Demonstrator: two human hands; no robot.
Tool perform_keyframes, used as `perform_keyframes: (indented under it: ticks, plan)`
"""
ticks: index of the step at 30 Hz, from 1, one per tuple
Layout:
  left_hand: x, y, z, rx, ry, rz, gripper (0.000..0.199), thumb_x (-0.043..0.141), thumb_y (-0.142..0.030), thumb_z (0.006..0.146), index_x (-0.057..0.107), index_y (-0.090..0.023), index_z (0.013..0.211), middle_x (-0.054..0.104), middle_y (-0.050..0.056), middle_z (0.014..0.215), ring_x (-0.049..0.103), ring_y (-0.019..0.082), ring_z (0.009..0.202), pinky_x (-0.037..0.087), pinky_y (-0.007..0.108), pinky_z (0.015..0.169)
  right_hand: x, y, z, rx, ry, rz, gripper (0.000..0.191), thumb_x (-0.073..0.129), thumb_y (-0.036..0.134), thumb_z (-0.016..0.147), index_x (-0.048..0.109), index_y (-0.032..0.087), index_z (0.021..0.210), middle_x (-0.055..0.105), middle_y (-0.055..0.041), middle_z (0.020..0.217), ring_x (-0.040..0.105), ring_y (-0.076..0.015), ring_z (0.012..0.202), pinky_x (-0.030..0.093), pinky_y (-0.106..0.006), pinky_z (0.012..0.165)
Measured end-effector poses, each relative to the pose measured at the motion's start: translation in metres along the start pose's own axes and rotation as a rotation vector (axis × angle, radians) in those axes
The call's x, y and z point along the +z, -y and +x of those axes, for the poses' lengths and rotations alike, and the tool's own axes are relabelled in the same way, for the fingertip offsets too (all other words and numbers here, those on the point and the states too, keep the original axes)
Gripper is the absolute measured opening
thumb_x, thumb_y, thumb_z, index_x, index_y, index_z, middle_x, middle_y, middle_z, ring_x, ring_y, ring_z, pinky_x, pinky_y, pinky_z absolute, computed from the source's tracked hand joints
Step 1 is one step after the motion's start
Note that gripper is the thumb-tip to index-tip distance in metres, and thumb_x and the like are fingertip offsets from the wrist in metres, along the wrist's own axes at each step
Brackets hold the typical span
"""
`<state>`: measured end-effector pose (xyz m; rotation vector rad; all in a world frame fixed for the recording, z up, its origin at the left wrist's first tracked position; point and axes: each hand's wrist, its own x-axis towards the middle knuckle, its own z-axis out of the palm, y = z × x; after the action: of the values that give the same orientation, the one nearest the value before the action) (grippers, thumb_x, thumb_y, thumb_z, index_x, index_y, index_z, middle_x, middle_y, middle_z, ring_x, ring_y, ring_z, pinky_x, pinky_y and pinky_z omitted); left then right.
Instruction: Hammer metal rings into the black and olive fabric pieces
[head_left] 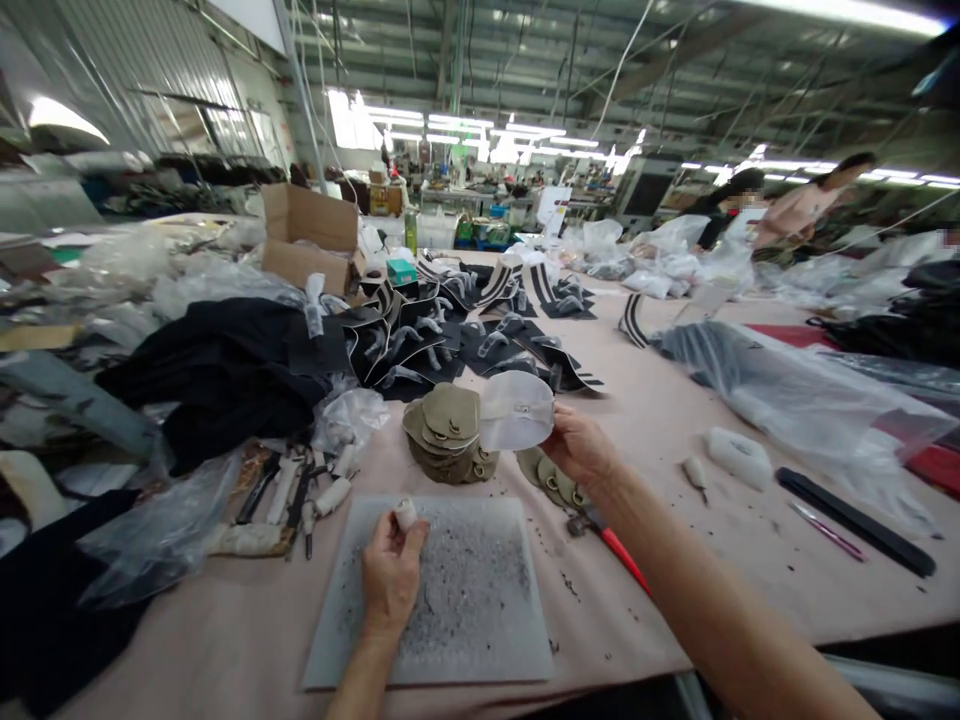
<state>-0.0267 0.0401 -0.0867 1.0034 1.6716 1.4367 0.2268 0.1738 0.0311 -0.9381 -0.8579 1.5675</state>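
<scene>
My left hand [390,575] is closed around a tool with a white wrapped handle [406,514]; only the handle's top shows, and the lower end is hidden by my fingers. It is over a grey cutting board [442,660] covered in dark specks and punch marks. In my right hand [581,445], a rounded translucent plastic template [516,415] is pinched by its right edge, with a small slot near that edge. The template is beside a stack of olive fabric flaps [450,420] with metal rings. More olive flaps [551,478] lie under my right wrist.
Black pieces with white stripes [420,340] are piled behind the flaps. To the left are hand tools [289,490] and dark cloth [232,370]. A red-handled tool [624,558], a purple pen [829,532] and a black bar [855,520] lie rightward. Two people stand far right.
</scene>
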Motion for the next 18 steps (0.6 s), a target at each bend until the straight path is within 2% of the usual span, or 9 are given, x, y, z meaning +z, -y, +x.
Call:
perform_keyframes:
  ticks: [3, 6, 12, 18]
  plan:
    - [0.001, 0.0, 0.0, -0.007, 0.001, -0.03, 0.039, 0.071, -0.053, 0.072, 0.063, -0.018, 0.085, 0.074, 0.006, 0.073, 0.073, 0.024, 0.069, 0.058, 0.03, 0.064, 0.01, 0.004, 0.008, -0.02, 0.087, 0.045, 0.021, 0.072, 0.013, 0.061, 0.074, 0.017, 0.081, 0.077, -0.0034, 0.079, 0.071, -0.0185, 0.074, 0.058, -0.031, 0.074]
    - [0.001, -0.003, 0.001, 0.002, 0.003, -0.015, 0.038, 0.071, -0.053, 0.072, 0.063, -0.018, 0.083, 0.073, 0.005, 0.071, 0.072, 0.024, 0.067, 0.058, 0.029, 0.062, 0.018, -0.001, 0.005, -0.005, 0.123, 0.116, 0.023, 0.071, 0.01, 0.06, 0.075, 0.017, 0.082, 0.077, -0.0025, 0.08, 0.07, -0.0161, 0.071, 0.057, -0.028, 0.072]
    - [0.003, -0.002, 0.002, 0.011, -0.008, 0.01, 0.038, 0.072, -0.052, 0.071, 0.063, -0.018, 0.084, 0.073, 0.005, 0.07, 0.073, 0.023, 0.067, 0.058, 0.028, 0.063, 0.026, -0.019, -0.017, 0.057, 0.129, 0.285, 0.027, 0.074, 0.009, 0.064, 0.075, 0.019, 0.089, 0.079, -0.0008, 0.087, 0.073, -0.0162, 0.079, 0.058, -0.028, 0.081]
    - [0.003, -0.003, 0.003, 0.034, -0.017, 0.027, 0.039, 0.073, -0.053, 0.071, 0.064, -0.018, 0.085, 0.074, 0.006, 0.071, 0.073, 0.024, 0.066, 0.059, 0.029, 0.063, 0.031, -0.027, -0.038, 0.097, 0.096, 0.362, 0.025, 0.078, 0.01, 0.06, 0.074, 0.019, 0.083, 0.078, -0.0014, 0.084, 0.071, -0.0177, 0.074, 0.059, -0.034, 0.084]
